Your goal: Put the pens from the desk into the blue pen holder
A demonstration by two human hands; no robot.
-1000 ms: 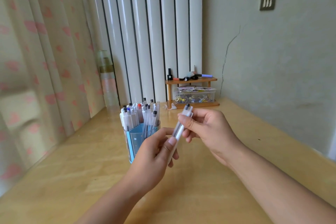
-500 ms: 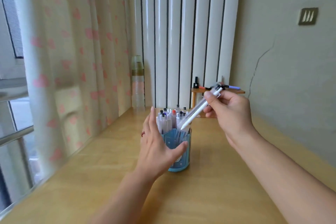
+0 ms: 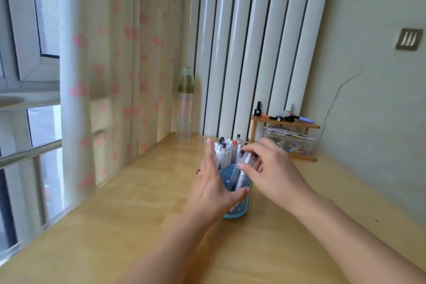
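Pen (image 3: pixel 242 166) in right grip (image 3: pixel 274 168), entering blue holder (image 3: pixel 239 211).

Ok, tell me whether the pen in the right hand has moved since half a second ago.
Yes. The pen has gone down into the blue pen holder; before, its tip only hovered at the rim.

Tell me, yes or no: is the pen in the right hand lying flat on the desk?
No: the right hand holds the white pen steeply tilted, its lower end inside the blue pen holder.
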